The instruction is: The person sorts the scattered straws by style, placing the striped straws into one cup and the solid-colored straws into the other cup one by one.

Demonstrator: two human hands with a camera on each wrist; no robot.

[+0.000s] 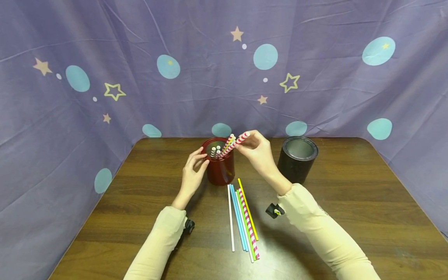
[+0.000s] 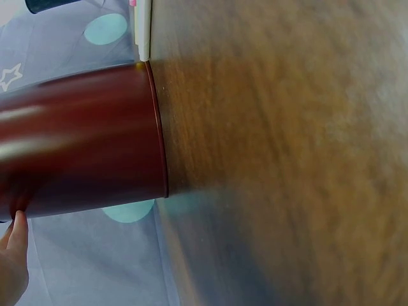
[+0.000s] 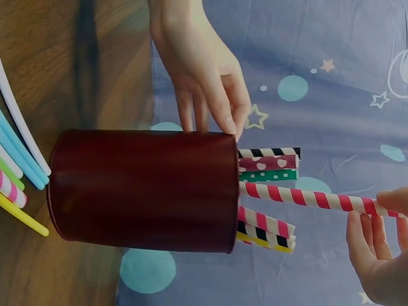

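Note:
A dark red can (image 1: 220,173) stands on the table with several patterned paper straws (image 3: 271,162) sticking out of its mouth. My right hand (image 1: 258,151) pinches the upper end of a red-and-white striped straw (image 3: 306,196) between thumb and fingers. That straw leans out over the rim, its lower end hidden in the can. On the can's left side, my left hand (image 1: 193,171) touches the wall near the rim with its fingertips, the fingers fairly straight. In the left wrist view only a bit of the left hand's fingers (image 2: 18,245) shows against the can.
In front of the red can lie several loose straws (image 1: 244,221), white, blue, green, yellow and pink-striped, side by side. A black can (image 1: 294,167) stands to the right on the wooden table (image 1: 350,202). A purple curtain (image 1: 210,97) hangs behind the table.

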